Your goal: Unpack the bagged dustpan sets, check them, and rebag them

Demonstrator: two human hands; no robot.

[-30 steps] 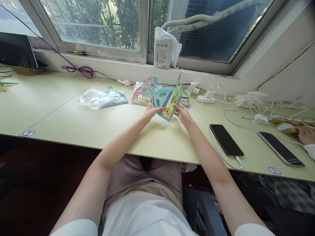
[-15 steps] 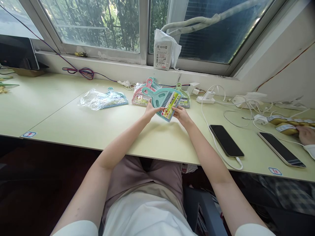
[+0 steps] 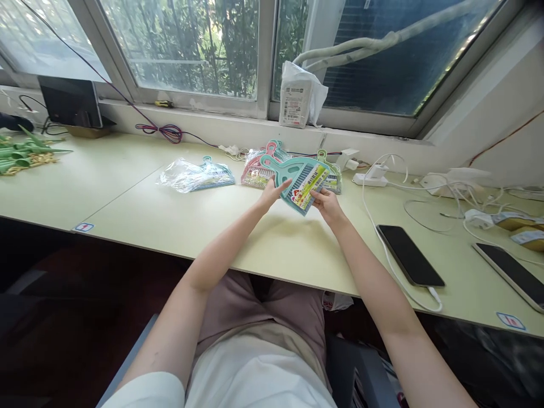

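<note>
A teal dustpan and brush set (image 3: 293, 171) with a yellow printed label is held tilted above the table. My left hand (image 3: 272, 192) grips its left edge below the handle, thumb across the front. Around its lower right corner close the fingers of my right hand (image 3: 327, 203), near the label. Behind it lie a pink dustpan set (image 3: 254, 170) in clear wrap and a green dustpan set (image 3: 335, 180), both partly hidden by the one I hold. Farther left, a blue dustpan set (image 3: 215, 174) rests in crumpled clear plastic (image 3: 176, 173).
Two phones (image 3: 410, 255) lie at the right, one plugged into a white cable. Chargers and tangled cables (image 3: 450, 187) spread along the back right. A wrapped box (image 3: 296, 102) stands on the sill. Green stems (image 3: 25, 152) and a dark screen (image 3: 70, 102) are at the far left.
The view has turned left, so everything sits further right and the green stems show more. Both hands keep their hold on the teal dustpan set. The other person's hand has left the view.
</note>
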